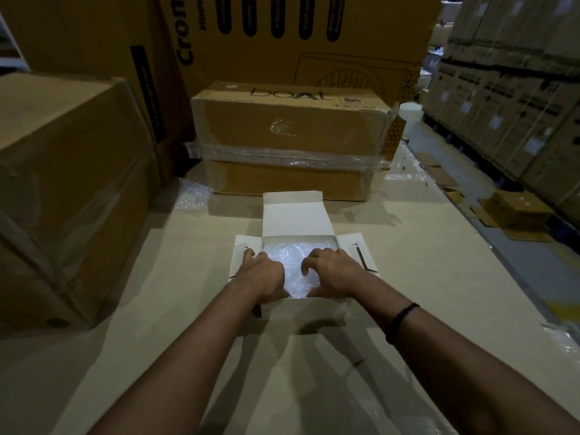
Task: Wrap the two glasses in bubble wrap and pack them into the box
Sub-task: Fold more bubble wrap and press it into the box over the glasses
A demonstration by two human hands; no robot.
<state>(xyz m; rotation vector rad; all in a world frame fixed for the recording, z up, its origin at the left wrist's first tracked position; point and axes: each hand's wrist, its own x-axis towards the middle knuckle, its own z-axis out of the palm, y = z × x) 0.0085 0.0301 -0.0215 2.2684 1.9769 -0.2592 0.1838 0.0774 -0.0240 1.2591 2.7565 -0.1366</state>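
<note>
both hands (262, 274) press bubble wrap (293, 262) in box (301, 310); taped carton (292, 142) behind.

Place type: warehouse or storage and packing area.
Stock, right: stacked cartons (514, 98) in tall rows, each bearing a small label.
Stock, far: large brown carton (301, 32) with printed lettering and a line drawing; taped carton (292, 136) in front of it, banded with clear film.
Stock, left: film-wrapped carton (66, 189).
Work surface: flat cardboard sheet (314, 372) serving as a bench.
Packing material: loose bubble wrap (191, 196) at far left; flattened cardboard pieces (514, 211) on the floor, right.
Lighting: dim.
</note>
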